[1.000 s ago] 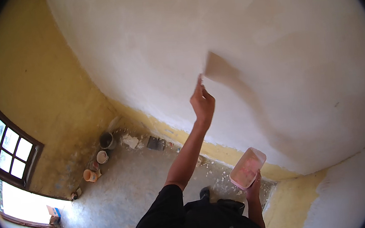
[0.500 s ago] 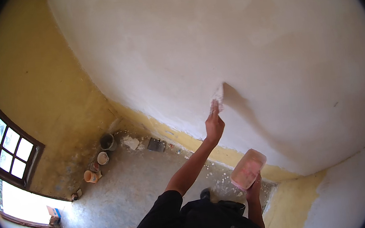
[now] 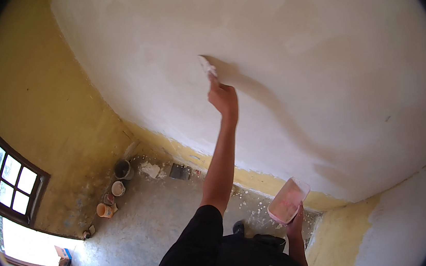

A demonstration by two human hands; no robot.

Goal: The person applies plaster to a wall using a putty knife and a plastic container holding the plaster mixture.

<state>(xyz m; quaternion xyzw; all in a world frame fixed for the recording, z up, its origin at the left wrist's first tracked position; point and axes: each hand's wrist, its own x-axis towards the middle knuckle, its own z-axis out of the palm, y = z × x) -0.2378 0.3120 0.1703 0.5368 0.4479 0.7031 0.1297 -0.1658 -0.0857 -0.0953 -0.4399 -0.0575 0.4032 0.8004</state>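
Observation:
My left hand point(image 3: 223, 99) is stretched up at the wall, fingers closed around the handle of a putty knife point(image 3: 207, 66). The knife's blade is smeared with whitish filler and its edge meets the pale plastered wall point(image 3: 301, 87), where it throws a shadow. Lower down and to the right, my right hand point(image 3: 295, 223) grips a pinkish translucent plastic tub point(image 3: 288, 200) from below and the side. The tub is tilted, with its opening facing up and some pale pink paste inside. Part of my right hand is hidden by the tub.
A yellow wall point(image 3: 37, 94) with a dark-framed window point(image 3: 4, 170) stands at left. A dark bucket point(image 3: 123, 169), a white bucket point(image 3: 118, 188) and an orange container point(image 3: 105, 211) line its foot. White spatters mark the concrete floor point(image 3: 156, 232); a cardboard box point(image 3: 64, 256) sits by the bright opening.
My left hand has swept the putty knife up and to the left across the wall, the arm reaching further. The tub in my right hand has tilted slightly, showing more of its inside.

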